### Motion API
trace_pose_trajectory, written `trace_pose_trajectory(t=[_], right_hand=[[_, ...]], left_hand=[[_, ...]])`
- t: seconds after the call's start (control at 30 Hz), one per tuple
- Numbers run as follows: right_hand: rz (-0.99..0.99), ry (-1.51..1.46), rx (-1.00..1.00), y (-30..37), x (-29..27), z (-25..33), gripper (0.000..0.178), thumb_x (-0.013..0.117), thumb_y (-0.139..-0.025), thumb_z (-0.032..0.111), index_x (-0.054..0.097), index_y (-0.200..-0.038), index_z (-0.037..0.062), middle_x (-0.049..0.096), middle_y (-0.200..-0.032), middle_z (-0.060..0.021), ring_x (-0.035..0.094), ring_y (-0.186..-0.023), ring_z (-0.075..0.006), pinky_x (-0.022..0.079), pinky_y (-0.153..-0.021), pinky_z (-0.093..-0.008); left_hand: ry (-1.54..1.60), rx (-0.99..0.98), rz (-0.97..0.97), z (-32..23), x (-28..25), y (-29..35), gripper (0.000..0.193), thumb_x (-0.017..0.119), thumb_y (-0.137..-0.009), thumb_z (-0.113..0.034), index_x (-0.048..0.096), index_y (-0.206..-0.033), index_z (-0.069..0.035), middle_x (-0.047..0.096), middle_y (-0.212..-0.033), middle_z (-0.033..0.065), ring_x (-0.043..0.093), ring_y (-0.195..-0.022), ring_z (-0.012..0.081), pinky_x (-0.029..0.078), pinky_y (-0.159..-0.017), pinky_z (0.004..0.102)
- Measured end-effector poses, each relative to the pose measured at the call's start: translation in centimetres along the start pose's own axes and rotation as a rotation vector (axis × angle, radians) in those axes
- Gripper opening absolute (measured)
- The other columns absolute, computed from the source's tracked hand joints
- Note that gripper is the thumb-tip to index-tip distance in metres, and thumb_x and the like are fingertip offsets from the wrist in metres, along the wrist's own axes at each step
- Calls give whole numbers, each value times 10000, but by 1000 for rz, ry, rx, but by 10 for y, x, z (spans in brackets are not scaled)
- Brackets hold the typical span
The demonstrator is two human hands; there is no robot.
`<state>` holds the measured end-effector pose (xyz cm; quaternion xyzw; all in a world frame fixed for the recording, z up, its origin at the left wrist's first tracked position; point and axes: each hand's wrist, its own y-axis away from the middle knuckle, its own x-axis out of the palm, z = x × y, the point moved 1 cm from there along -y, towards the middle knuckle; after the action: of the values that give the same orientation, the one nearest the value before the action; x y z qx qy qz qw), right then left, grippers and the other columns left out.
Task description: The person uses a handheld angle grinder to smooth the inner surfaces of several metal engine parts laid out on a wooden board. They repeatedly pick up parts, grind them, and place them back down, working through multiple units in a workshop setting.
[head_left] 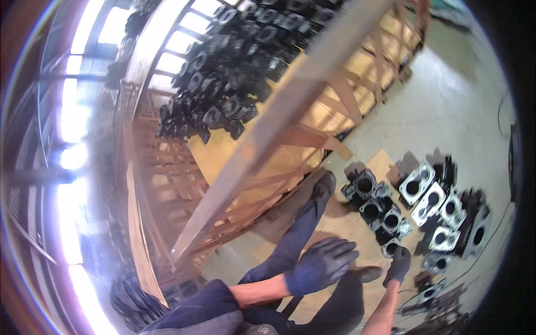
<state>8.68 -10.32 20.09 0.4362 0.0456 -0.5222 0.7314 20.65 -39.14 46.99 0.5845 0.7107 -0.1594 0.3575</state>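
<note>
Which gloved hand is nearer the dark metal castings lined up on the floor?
Right. The right hand reaches down to the dark castings, at or touching the nearest one. The left hand hovers spread open, off to their left, holding nothing.

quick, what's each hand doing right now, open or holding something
left hand: open, gloved fingers spread, holding nothing
right hand: closed on a dark metal casting on the floor

Both hands wear dark navy knit work gloves: left hand (322,263), right hand (398,266). Forearms are bare above the glove cuffs. Dark navy sleeve pushed up on the left arm. Dark navy trousers and dark shoes are worn.
</note>
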Motion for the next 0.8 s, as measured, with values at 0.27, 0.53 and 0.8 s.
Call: trace_pose_trajectory(t=[0.27,0.53,0.8], right_hand=[[-50,-35,-759,64,-14,464,330,580,-983,178,607,-1214,-56,667,-1150,-146,622,-1057,-189,479,-930,-324],[202,430,-1264,83,148,640,236,709,-834,140,689,-1027,7,683,-960,-177,653,-877,-318,506,-824,-382],[181,816,-1315,82,186,645,90,631,-803,86,668,-781,7,623,-691,-171,575,-676,-372,456,-715,-453]], left_hand=[[-584,-140,-767,75,-296,24,343,701,-762,-89,630,-1095,-50,658,-1129,159,632,-1033,369,513,-881,447],[-201,-1043,-677,429,-340,2,761,710,-810,-329,368,-1436,-62,594,-1265,251,584,-1157,406,474,-975,449],[-363,-1235,-384,556,-319,-59,856,635,-816,-503,309,-1511,-123,578,-1266,250,580,-1157,394,466,-978,465]])
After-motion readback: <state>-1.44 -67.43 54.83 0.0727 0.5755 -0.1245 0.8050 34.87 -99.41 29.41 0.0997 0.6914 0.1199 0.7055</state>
